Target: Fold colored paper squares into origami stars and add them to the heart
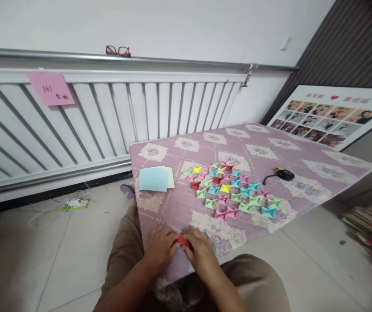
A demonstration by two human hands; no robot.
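Note:
Between my two hands, near the table's front corner, is a small piece of folded red paper (183, 240). My left hand (161, 245) grips its left side with closed fingers, and my right hand (200, 249) pinches it from the right. Fingers cover most of the paper, so its exact shape is hidden. Beyond my hands, several small folded paper figures (225, 188) in pink, green, blue, yellow and red stand in rows. To the left lies a stack of coloured paper sheets (154, 179), light blue on top.
A purple floral cloth covers the table (179, 208). A black tape-measure-like object with a strap (284, 174) lies at the right. Behind are a white radiator (160, 108) and glasses (118, 51) on a pipe. A power strip (76, 203) and cables are on the floor.

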